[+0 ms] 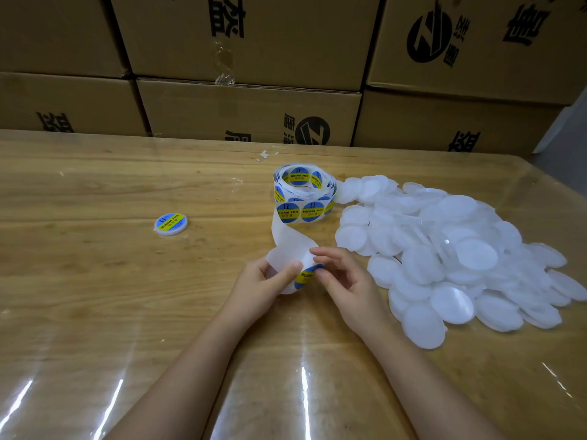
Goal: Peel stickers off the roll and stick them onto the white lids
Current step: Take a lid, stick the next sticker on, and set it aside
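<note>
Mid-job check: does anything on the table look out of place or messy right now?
Minor things only. A torn whitish scrap lies on the table behind the sticker roll, and the roll's coils sit loose and uneven. The white lids are a loose heap, not stacked. One labelled lid lies apart at left.

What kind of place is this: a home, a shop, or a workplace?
Probably a packing room in a warehouse or small factory. Printed cardboard boxes are stacked behind the wooden table, and a big pile of white lids lies beside a roll of stickers.
</note>
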Demonstrator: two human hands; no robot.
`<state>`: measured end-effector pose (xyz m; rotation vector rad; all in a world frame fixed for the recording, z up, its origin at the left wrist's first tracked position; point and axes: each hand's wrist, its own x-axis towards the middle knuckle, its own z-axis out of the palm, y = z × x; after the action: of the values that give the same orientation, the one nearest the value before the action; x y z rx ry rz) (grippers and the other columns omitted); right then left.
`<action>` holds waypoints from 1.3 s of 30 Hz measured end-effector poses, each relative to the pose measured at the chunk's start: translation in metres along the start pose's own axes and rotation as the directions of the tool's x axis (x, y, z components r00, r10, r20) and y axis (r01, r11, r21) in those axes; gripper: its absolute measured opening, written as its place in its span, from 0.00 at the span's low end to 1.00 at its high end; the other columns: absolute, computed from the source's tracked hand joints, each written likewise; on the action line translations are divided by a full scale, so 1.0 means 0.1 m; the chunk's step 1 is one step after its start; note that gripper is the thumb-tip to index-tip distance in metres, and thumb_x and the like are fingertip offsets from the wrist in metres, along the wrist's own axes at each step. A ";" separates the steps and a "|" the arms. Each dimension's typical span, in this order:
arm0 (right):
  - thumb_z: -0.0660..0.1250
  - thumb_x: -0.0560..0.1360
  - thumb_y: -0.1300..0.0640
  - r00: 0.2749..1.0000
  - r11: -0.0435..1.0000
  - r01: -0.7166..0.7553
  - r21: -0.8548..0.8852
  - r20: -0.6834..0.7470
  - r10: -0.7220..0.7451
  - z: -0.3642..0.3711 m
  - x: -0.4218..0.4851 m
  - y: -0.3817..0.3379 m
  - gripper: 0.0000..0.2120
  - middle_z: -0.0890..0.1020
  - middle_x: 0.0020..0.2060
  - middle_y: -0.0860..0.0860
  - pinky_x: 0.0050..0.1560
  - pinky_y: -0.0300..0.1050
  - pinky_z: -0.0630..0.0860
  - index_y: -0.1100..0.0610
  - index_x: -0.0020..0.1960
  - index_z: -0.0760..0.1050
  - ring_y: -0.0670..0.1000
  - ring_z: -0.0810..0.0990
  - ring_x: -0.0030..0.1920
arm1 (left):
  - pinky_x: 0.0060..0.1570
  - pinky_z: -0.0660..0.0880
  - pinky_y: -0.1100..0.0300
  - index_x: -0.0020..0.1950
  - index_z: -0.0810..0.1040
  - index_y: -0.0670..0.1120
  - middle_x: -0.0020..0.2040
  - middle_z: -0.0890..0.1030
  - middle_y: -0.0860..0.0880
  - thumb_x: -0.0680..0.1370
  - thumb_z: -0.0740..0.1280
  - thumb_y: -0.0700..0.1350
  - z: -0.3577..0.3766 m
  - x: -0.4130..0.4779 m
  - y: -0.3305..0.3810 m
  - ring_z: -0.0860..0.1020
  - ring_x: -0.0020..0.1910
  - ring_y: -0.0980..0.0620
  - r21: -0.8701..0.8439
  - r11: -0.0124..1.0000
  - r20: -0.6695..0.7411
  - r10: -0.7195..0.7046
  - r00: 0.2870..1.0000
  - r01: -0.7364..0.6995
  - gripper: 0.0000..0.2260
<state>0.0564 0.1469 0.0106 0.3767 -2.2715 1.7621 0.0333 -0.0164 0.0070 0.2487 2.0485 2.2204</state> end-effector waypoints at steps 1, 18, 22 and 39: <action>0.64 0.76 0.63 1.000 1.000 0.021 -0.010 0.002 -0.021 0.01 0.00 0.00 0.21 0.80 0.47 0.36 0.49 0.29 0.71 0.35 0.53 0.76 0.39 0.79 0.49 | 0.39 0.75 0.67 0.47 0.83 0.48 0.43 0.85 0.50 0.75 0.69 0.43 0.00 0.00 0.00 0.82 0.42 0.57 0.004 1.000 -0.005 -0.001 1.000 0.001 0.04; 0.68 0.72 0.65 0.969 0.935 0.233 -0.268 -0.017 -0.247 0.03 -0.02 -0.01 0.08 0.74 0.50 0.47 0.45 0.34 0.76 0.55 0.47 0.83 0.44 0.78 0.43 | 0.30 0.71 0.70 0.46 0.83 0.49 0.38 0.83 0.57 0.76 0.69 0.41 0.01 0.06 -0.05 0.78 0.35 0.64 0.131 0.990 -0.067 0.052 0.996 -0.043 0.04; 0.68 0.71 0.62 0.964 0.922 0.237 -0.307 -0.045 -0.263 0.03 -0.02 0.00 0.05 0.73 0.51 0.50 0.43 0.35 0.76 0.56 0.43 0.83 0.46 0.77 0.41 | 0.30 0.72 0.70 0.48 0.82 0.45 0.37 0.84 0.55 0.76 0.68 0.40 0.02 0.05 -0.06 0.79 0.34 0.62 0.124 0.992 -0.076 0.044 0.996 -0.035 0.04; 0.69 0.74 0.63 0.889 0.877 -0.138 0.461 -0.332 0.315 -0.15 0.13 0.04 0.12 0.82 0.33 0.46 0.35 0.35 0.73 0.47 0.40 0.83 0.43 0.76 0.34 | 0.58 0.74 0.51 0.53 0.74 0.60 0.58 0.77 0.49 0.69 0.65 0.58 -0.24 0.09 0.00 0.76 0.55 0.52 0.146 0.984 -0.673 0.174 0.718 -0.102 0.13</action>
<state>0.0431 0.1611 0.0152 -0.1897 -1.6923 2.2179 0.0201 -0.0378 0.0056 -0.5298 2.5529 2.5669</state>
